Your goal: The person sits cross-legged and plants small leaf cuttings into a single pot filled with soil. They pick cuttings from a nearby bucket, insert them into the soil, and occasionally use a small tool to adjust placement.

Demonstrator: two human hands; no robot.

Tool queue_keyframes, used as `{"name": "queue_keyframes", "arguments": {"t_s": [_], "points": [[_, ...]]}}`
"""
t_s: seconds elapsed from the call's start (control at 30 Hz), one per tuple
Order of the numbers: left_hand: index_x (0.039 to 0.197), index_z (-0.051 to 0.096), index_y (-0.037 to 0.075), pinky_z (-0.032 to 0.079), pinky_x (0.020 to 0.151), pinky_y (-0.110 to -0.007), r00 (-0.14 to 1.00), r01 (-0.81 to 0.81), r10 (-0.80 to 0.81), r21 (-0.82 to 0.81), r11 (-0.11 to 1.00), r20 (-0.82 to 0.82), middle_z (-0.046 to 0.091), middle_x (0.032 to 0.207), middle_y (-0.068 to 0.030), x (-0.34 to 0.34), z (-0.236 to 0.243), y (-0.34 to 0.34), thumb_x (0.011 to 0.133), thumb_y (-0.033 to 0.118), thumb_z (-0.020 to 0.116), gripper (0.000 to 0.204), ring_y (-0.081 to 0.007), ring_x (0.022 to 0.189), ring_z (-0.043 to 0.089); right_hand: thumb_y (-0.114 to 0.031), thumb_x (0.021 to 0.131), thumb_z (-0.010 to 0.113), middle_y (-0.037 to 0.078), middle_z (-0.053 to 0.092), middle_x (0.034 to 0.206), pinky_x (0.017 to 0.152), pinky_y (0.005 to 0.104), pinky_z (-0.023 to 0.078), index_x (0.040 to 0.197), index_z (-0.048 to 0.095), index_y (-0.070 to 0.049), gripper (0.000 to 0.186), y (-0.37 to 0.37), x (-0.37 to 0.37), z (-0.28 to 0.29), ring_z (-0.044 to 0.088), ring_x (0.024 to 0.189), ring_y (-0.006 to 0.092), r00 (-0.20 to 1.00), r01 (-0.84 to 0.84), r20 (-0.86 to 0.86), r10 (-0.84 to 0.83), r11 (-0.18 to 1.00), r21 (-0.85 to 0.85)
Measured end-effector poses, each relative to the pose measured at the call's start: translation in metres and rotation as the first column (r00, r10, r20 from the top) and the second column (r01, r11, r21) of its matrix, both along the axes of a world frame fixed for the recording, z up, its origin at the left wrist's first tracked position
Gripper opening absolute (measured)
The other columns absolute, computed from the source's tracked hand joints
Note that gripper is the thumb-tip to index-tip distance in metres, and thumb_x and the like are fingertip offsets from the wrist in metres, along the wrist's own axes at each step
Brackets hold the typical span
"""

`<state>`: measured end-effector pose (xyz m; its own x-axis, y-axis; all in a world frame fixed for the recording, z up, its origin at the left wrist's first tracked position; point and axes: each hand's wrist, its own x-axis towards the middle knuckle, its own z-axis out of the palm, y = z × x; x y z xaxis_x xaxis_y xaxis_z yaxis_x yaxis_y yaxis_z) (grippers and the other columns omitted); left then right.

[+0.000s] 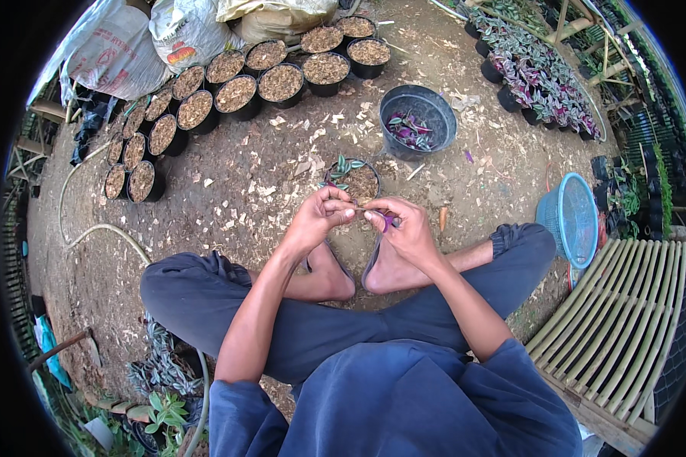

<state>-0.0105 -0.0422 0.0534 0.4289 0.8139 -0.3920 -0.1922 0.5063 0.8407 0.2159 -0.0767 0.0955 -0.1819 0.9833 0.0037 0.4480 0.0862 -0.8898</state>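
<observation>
My left hand [320,218] and my right hand [405,228] meet in front of my feet, both closed in a pinch. Between their fingertips runs the thin stem of a plant cutting [389,222], whose purple leaf shows by my right fingers. Just beyond them stands a small black pot [378,180] of brown wood-chip mix. A cutting with green, silver-striped leaves [344,166] stands at its left side; my left fingers partly cover the near rim. Farther off, a large dark bucket [443,139] holds several purple-leaved cuttings [409,131].
Several filled black pots [236,97] stand in rows at the far left, before stuffed sacks [118,49]. Potted purple plants [545,87] line the far right. A blue basket [577,221] leans near a bamboo bench [613,324] at right. A hose [103,228] curves along the left.
</observation>
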Motion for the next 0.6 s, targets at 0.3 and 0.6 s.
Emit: {"name": "queue_keyframes", "arguments": {"t_s": [0.3, 0.6], "points": [[0.111, 0.073, 0.0, 0.059, 0.081, -0.036, 0.739, 0.306, -0.108, 0.189, 0.933, -0.665, 0.076, 0.093, -0.0104, -0.007, -0.043, -0.005, 0.089, 0.005, 0.078, 0.023, -0.0197, 0.086, 0.073, -0.012, 0.096, 0.076, 0.014, 0.078, 0.102, 0.082, 0.0415, 0.057, 0.114, 0.078, -0.007, 0.019, 0.028, 0.004, -0.08, 0.073, 0.091, 0.0288, 0.965, -0.034, 0.259, 0.029, 0.999, 0.014], [0.11, 0.077, 0.004, 0.059, 0.086, -0.043, 0.538, 0.449, -0.126, 0.157, 0.879, -0.833, 0.079, 0.099, -0.0184, -0.009, -0.054, -0.013, 0.088, 0.02, 0.078, 0.027, -0.0347, 0.095, 0.076, 0.002, 0.082, 0.071, 0.014, 0.077, 0.112, 0.1, 0.0451, 0.056, 0.114, 0.077, -0.005, 0.033, 0.034, -0.009, -0.134, 0.07, 0.109, 0.0345, 0.889, -0.247, 0.427, 0.164, 0.958, 0.146]]}}
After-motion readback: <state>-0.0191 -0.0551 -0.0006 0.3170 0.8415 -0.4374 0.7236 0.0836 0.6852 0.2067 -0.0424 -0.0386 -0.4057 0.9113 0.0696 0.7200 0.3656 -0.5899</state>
